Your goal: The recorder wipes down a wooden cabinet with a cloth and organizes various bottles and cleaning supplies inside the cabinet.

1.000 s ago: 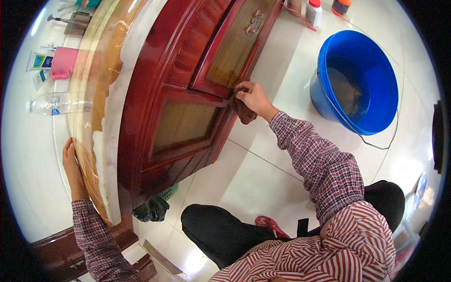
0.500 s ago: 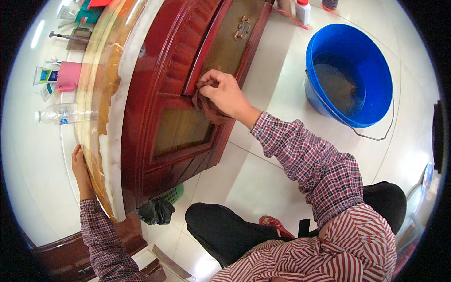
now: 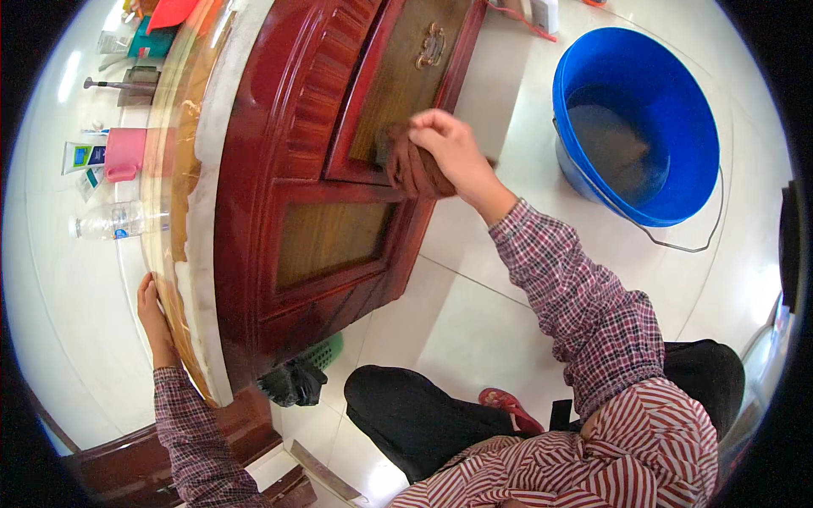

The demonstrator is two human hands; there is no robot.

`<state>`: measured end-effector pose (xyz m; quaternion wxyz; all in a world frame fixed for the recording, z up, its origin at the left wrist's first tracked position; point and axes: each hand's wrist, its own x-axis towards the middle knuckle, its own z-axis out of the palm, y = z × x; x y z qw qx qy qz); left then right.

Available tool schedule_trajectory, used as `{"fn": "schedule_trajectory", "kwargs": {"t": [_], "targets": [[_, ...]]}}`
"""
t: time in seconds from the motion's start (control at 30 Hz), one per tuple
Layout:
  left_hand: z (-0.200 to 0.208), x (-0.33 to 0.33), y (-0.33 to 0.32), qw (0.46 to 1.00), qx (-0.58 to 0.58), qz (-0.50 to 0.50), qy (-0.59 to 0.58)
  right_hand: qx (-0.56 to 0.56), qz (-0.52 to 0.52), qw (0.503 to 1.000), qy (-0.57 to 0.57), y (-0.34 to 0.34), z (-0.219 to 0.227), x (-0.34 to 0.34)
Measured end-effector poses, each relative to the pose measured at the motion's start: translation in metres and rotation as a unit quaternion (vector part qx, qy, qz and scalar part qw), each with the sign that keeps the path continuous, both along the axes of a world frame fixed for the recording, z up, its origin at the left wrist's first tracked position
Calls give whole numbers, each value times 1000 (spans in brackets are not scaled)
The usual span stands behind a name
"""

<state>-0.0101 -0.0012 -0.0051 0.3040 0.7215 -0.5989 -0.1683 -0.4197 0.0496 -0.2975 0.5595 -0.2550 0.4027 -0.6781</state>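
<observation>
A brown cloth (image 3: 417, 169) is bunched in my right hand (image 3: 453, 152), whose fingers pinch its upper edge. The cloth lies against the lower edge of a drawer front (image 3: 398, 76) with a metal pull handle (image 3: 432, 45). That drawer belongs to a dark red wooden cabinet (image 3: 254, 182). Below the drawer is a framed brown panel (image 3: 334, 237). My left hand (image 3: 155, 317) rests at the edge of the cabinet's pale stone top (image 3: 207, 212), its visible fingers stretched out along the rim and part of it hidden there.
A blue bucket (image 3: 690, 102) of murky water stands right on the tiled floor. On the top's far side are a pink mug (image 3: 125, 154), a clear bottle (image 3: 114, 222) and tubes (image 3: 80, 156). A black plastic bag (image 3: 292, 383) and green basket (image 3: 326, 350) sit below the cabinet.
My right hand has moved right with the cloth, off the frame corner toward the drawer's outer side. My left hand stays at the top's edge. The whole view has shifted slightly.
</observation>
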Motion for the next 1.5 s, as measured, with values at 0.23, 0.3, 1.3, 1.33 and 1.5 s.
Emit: {"fn": "schedule_trajectory", "kwargs": {"t": [0.23,0.3,1.3,1.33,1.5], "targets": [[-5,1,1,1000,-1,5,7,8,-186,972,141,-26,46,29],[-4,-2,2,1000,3,-1,6,1,-192,975,114,-19,47,40],[-3,-7,-3,1000,-7,-3,-3,-23,-110,890,443,8,-54,37],[-1,-9,-2,1000,-9,1,-8,3,-95,877,470,10,-62,36],[2,12,3,1000,1,22,11,-20,35,793,608,-3,-58,13]]}}
